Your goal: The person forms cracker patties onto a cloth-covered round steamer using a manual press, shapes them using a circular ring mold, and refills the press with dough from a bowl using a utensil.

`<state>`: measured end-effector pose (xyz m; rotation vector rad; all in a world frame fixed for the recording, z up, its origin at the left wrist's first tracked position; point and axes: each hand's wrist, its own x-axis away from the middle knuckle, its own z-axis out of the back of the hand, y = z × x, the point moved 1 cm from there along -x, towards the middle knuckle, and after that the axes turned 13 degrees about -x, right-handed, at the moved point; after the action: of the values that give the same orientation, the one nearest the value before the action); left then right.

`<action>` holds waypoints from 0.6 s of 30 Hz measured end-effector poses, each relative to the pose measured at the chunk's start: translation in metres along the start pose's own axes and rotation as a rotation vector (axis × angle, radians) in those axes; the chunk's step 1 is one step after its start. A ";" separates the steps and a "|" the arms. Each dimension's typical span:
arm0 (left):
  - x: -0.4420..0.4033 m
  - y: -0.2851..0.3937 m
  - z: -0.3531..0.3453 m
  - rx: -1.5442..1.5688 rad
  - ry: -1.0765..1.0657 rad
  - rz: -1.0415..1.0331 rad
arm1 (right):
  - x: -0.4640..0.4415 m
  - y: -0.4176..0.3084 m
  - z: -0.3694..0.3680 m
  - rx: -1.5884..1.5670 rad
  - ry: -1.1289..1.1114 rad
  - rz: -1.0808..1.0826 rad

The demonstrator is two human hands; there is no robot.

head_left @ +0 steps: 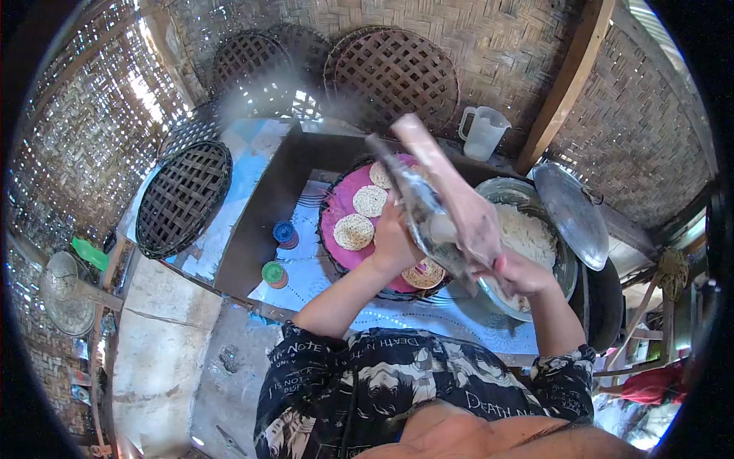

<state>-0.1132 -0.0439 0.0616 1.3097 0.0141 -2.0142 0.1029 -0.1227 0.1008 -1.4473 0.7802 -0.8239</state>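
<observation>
My left hand (396, 239) is closed at the near-left edge of a tilted, greyish flat thing (420, 200), its kind unclear. My right hand (524, 274) is a fist around the lower end of a long, pale paddle-like thing (459, 195), which lies slanted over the flat one; both are blurred. Beneath them, a round tray (348, 187) lined in pink holds several pale round cakes (354, 232). Part of the tray is hidden by my hands. Under my right wrist stands a large metal basin (564, 283) with whitish dough or paste (527, 233).
Blue (285, 233) and green-lidded (274, 273) jars stand left of the tray. A metal lid (569, 214) leans at the basin's right. Behind are a plastic jug (485, 131) and woven trays (396, 76); another woven tray (183, 197) rests at left.
</observation>
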 end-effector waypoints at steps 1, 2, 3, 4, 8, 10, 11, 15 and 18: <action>0.002 -0.009 -0.003 0.348 -0.254 0.078 | 0.008 0.012 0.006 -0.061 -0.070 -0.108; 0.004 -0.019 -0.007 0.649 -0.484 0.238 | 0.013 0.017 0.007 -0.135 -0.090 -0.160; -0.007 -0.022 0.008 0.727 -0.595 0.205 | 0.019 0.021 0.008 -0.207 -0.107 -0.213; -0.021 -0.024 0.021 0.803 -0.708 0.169 | 0.022 0.019 0.007 -0.293 -0.075 -0.207; -0.072 -0.031 0.041 1.912 -0.428 0.122 | 0.018 -0.004 -0.019 -0.679 -0.137 -0.342; -0.071 -0.023 0.031 1.950 -0.384 0.031 | 0.020 0.004 -0.012 -0.725 -0.145 -0.342; -0.071 -0.024 0.025 2.021 -0.364 0.109 | 0.019 0.002 -0.010 -0.729 -0.137 -0.350; -0.051 -0.048 -0.018 2.187 -0.226 0.446 | 0.012 0.012 0.019 -0.545 -0.074 -0.459; -0.036 -0.062 -0.037 2.111 -0.113 0.664 | 0.006 0.013 0.023 -0.391 0.040 -0.515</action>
<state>-0.1111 0.0360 0.0499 1.6383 -2.6727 -0.9169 0.1257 -0.1160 0.0880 -2.0337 0.6237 -1.1323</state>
